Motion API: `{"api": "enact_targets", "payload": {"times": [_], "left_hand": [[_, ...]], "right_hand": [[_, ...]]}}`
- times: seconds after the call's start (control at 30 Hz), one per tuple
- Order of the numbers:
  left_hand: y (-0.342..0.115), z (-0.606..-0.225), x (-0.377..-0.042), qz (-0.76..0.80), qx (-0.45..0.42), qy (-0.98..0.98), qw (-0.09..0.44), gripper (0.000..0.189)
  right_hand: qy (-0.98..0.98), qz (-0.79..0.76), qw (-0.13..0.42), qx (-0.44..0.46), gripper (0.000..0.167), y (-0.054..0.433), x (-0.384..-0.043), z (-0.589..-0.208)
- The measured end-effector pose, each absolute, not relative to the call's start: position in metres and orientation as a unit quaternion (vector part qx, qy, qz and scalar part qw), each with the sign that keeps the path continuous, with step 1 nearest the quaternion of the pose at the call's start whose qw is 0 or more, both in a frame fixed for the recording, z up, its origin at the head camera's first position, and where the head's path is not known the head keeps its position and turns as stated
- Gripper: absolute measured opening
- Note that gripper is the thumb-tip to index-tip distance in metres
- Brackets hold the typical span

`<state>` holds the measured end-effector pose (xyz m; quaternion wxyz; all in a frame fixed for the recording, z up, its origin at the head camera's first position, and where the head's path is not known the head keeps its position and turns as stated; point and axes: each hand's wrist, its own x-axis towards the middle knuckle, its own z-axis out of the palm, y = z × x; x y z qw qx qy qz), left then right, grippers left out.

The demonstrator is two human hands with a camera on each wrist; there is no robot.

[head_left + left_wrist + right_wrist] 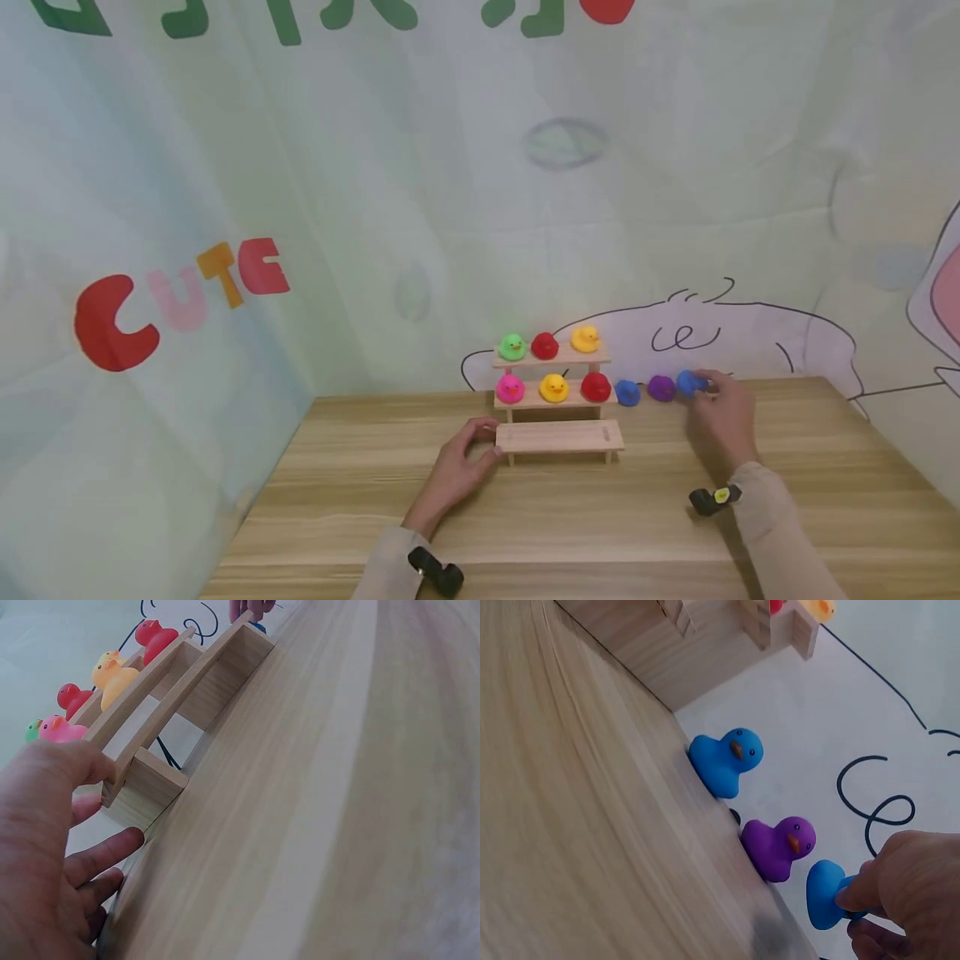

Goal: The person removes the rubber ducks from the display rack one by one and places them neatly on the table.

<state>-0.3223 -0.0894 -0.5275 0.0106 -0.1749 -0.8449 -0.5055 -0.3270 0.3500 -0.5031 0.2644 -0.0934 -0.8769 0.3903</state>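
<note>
A wooden three-step display stand [558, 437] carries rubber ducks on its upper two steps; the lowest step is bare. My left hand [459, 467] grips the left end of that lowest step, thumb and a finger at the board's edge in the left wrist view. To the right of the stand, my right hand [726, 414] pinches a blue rubber duck [824, 894] between thumb and fingers. In the right wrist view it appears raised off the table. A purple duck [662, 388] and another blue duck [627, 392] stand between that hand and the stand.
On the top step are a green duck [513, 347], a red duck [545, 346] and a yellow duck [586, 338]. The middle step holds a pink duck [511, 388], a yellow one and a red one. A printed cloth [420, 208] hangs behind the wooden table [570, 533].
</note>
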Motion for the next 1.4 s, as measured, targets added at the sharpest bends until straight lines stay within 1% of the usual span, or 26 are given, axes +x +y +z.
{"api": "enact_targets", "payload": {"times": [0.13,0.4,0.67,0.9,1.03,1.17,1.23,1.27,1.33,1.4], "left_hand": [[-0.089,-0.529,-0.324,-0.501,-0.168,-0.849,0.011,0.039],[-0.089,-0.53,-0.324,-0.501,-0.167,-0.849,0.007,0.039],[-0.09,-0.53,-0.324,-0.499,-0.17,-0.849,0.012,0.038],[-0.088,-0.529,-0.324,-0.504,-0.171,-0.847,0.006,0.039],[-0.087,-0.529,-0.323,-0.504,-0.174,-0.846,0.007,0.039],[-0.087,-0.528,-0.323,-0.503,-0.169,-0.847,0.01,0.038],[-0.088,-0.527,-0.322,-0.505,-0.166,-0.847,0.008,0.038],[-0.088,-0.526,-0.322,-0.505,-0.165,-0.847,0.007,0.038],[-0.088,-0.526,-0.322,-0.504,-0.164,-0.848,0.005,0.038],[-0.088,-0.526,-0.322,-0.503,-0.164,-0.849,0.005,0.038]], "right_hand": [[-0.882,0.391,0.247,-0.095,0.042,0.356,-0.331,-0.506],[-0.91,0.301,0.283,-0.044,0.039,0.364,-0.344,-0.513],[-0.899,0.323,0.289,-0.057,0.041,0.367,-0.343,-0.518],[-0.896,0.331,0.292,-0.042,0.042,0.368,-0.342,-0.516],[-0.892,0.317,0.321,-0.03,0.041,0.361,-0.34,-0.502],[-0.876,0.323,0.359,0.0,0.034,0.341,-0.34,-0.472],[-0.871,0.332,0.361,0.025,0.031,0.328,-0.337,-0.455],[-0.874,0.328,0.355,0.042,0.029,0.321,-0.335,-0.448],[-0.886,0.317,0.327,0.088,0.024,0.306,-0.33,-0.436],[-0.901,0.304,0.28,0.131,0.022,0.293,-0.324,-0.427]]}}
